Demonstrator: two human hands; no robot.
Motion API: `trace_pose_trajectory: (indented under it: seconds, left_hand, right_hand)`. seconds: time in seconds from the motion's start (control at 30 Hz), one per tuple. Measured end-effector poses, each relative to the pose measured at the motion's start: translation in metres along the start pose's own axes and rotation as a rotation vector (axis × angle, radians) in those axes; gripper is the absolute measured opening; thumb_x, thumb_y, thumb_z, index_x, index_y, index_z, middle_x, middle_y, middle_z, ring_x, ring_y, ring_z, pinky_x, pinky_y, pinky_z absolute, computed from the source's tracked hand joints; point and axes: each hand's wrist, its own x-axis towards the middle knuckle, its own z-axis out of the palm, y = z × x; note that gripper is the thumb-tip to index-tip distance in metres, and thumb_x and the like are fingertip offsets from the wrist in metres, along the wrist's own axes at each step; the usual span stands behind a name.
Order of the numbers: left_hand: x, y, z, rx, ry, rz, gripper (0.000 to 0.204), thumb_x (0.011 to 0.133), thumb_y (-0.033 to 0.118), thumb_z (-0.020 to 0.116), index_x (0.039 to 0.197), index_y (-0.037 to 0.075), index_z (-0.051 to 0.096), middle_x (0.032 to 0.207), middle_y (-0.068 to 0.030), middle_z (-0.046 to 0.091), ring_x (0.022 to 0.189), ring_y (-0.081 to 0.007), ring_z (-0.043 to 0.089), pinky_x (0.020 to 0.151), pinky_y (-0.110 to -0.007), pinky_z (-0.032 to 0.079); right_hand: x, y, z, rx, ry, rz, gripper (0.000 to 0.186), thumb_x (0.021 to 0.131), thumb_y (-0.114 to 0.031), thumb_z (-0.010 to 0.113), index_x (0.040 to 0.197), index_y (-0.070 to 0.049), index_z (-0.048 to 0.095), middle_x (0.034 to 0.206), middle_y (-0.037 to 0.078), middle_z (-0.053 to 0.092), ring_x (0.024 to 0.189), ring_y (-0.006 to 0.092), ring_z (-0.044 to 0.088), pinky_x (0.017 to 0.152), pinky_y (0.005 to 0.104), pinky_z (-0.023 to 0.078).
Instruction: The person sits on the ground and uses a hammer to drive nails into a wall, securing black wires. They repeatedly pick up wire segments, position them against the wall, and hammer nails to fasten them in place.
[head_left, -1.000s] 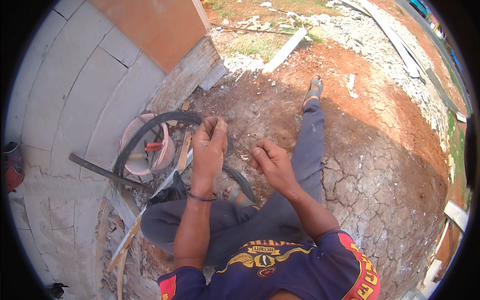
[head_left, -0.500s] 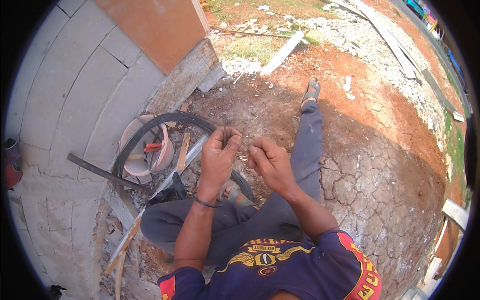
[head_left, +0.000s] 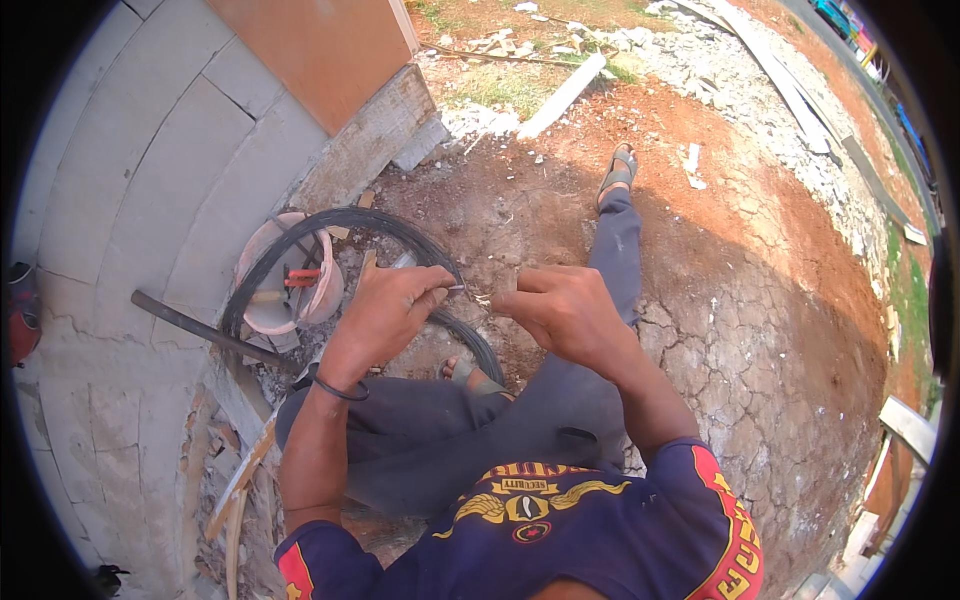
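My left hand [head_left: 392,312] is closed in a pinch, and a thin pale stub [head_left: 456,288] pokes out from its fingertips. Opposite it, my right hand [head_left: 562,312] has thumb and fingers pressed together, knuckles up. Whatever it holds, if anything, is hidden or too thin to make out. A small gap lies between the two hands. Behind and below my left hand runs a large coil of dark wire [head_left: 395,228], which also loops across a pink bucket [head_left: 262,312]. Inside the bucket are a red-handled tool [head_left: 301,277] and a wooden handle [head_left: 267,297].
A dark metal pipe [head_left: 205,328] lies at the left by the grey block wall [head_left: 130,190]. My outstretched leg [head_left: 617,255] crosses the cracked soil. A white post [head_left: 565,95] and rubble [head_left: 700,75] lie farther off. Wood strips [head_left: 240,488] are near my bent knee.
My hands have moved apart, the left to the left and the right slightly rightward. Both have turned from fingers raised to knuckles up.
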Motion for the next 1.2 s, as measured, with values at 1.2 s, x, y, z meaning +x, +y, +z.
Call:
trace_pose_trajectory:
  seconds: [1.2]
  left_hand:
    - [-0.007, 0.02, 0.022, -0.219, 0.096, -0.109, 0.024, 0.085, 0.026, 0.072, 0.084, 0.002, 0.071, 0.075, -0.0133, 0.064, 0.066, -0.0312, 0.061, 0.06, -0.039, 0.046]
  right_hand:
    - [-0.01, 0.0, 0.03, 0.285, 0.093, 0.082, 0.024, 0.077, -0.002, 0.07, 0.1, -0.003, 0.07, 0.069, 0.009, 0.055, 0.061, 0.0262, 0.06, 0.055, 0.039, 0.046]
